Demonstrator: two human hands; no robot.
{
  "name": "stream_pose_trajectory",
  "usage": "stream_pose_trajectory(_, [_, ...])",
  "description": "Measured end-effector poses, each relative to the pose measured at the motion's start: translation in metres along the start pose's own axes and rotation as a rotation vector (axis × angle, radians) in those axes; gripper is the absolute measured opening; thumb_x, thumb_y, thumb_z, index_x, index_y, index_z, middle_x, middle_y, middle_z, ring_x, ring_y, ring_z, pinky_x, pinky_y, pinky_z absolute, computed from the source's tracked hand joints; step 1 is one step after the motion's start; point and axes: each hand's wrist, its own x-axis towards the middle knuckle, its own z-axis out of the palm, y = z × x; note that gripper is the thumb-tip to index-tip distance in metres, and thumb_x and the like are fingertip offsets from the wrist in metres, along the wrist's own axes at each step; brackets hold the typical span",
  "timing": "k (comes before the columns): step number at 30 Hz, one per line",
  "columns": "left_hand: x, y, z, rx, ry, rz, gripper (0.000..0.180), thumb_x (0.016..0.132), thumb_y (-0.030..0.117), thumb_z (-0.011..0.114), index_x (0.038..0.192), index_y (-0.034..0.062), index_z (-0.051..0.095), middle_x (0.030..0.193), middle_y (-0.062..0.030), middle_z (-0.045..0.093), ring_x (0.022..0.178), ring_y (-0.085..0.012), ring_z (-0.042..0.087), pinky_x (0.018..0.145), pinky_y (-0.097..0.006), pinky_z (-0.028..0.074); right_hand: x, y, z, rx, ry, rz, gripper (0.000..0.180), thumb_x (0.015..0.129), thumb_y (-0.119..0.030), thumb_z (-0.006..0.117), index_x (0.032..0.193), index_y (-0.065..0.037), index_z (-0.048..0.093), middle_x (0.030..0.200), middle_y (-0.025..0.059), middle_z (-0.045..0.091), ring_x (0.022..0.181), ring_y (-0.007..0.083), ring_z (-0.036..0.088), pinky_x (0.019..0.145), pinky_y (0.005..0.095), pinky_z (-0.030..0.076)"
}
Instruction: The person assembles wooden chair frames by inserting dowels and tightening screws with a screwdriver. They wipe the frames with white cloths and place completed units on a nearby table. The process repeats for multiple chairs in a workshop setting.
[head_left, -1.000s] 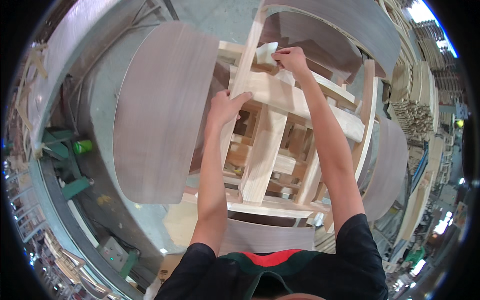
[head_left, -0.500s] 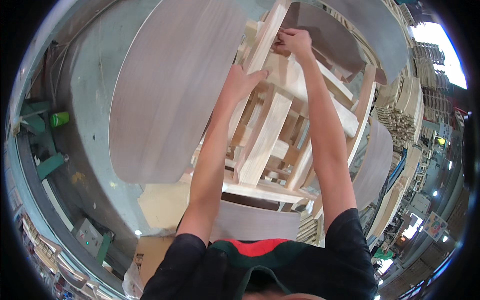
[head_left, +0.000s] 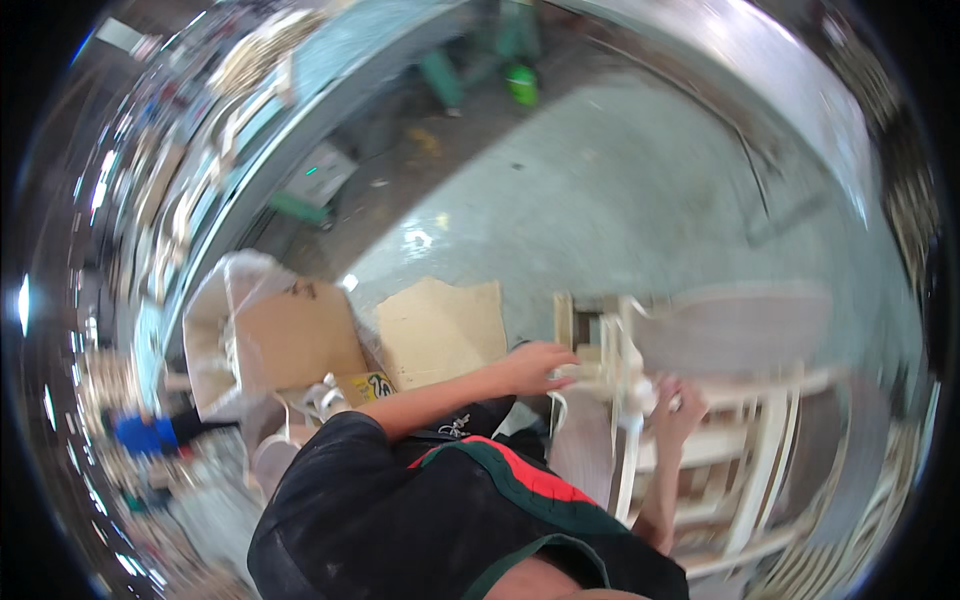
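A pale wooden frame of slats and rails (head_left: pixel 745 500) stands at the right, with rounded grey-brown panels (head_left: pixel 740 325) around it. My left hand (head_left: pixel 540 368) is by the frame's near-left corner, thumb and fingers apart, with nothing visible in it. My right hand (head_left: pixel 682 410) is over the frame with its fingers curled. Something small and pale shows at those fingers, too blurred to name. Between my hands, a blurred white patch lies along a rail (head_left: pixel 632 395).
A flat cardboard sheet (head_left: pixel 440 330) lies on the floor (head_left: pixel 590 190). To its left stands a cardboard box (head_left: pixel 300 335) wrapped in clear plastic. A bright green container (head_left: pixel 522 85) sits farther off. A person in blue (head_left: pixel 150 435) is at the far left.
My view has swung left, so the frame now sits at the right and the box shows whole. My hands have come off the far part of the frame and closer to my body.
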Motion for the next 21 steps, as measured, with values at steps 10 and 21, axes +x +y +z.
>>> stream_pose_trajectory(10, [-0.292, -0.205, -0.139, -0.134, 0.918, -0.883, 0.026, 0.082, 0.023, 0.064, 0.100, 0.0041, 0.063, 0.087, -0.0162, 0.065, 0.081, -0.0324, 0.063, 0.071, -0.040, 0.050, 0.049, -0.212, 0.281, -0.051, -0.947, -0.217, 0.022, 0.080, -0.020, 0.070, 0.071, -0.001, 0.064, 0.060, 0.0100, 0.058, 0.053, 0.0193, 0.055, 0.052, 0.0297, 0.044])
stream_pose_trajectory(21, [-0.443, -0.374, -0.366, -0.217, 1.256, -1.005, 0.028, 0.082, 0.021, 0.067, 0.103, 0.0017, 0.064, 0.088, -0.0153, 0.067, 0.076, -0.0239, 0.065, 0.071, -0.033, 0.051, 0.160, -0.436, 0.677, 0.048, -1.263, -0.572, 0.020, 0.082, -0.019, 0.068, 0.080, 0.000, 0.066, 0.061, 0.0104, 0.061, 0.053, 0.0139, 0.055, 0.052, 0.0282, 0.043])
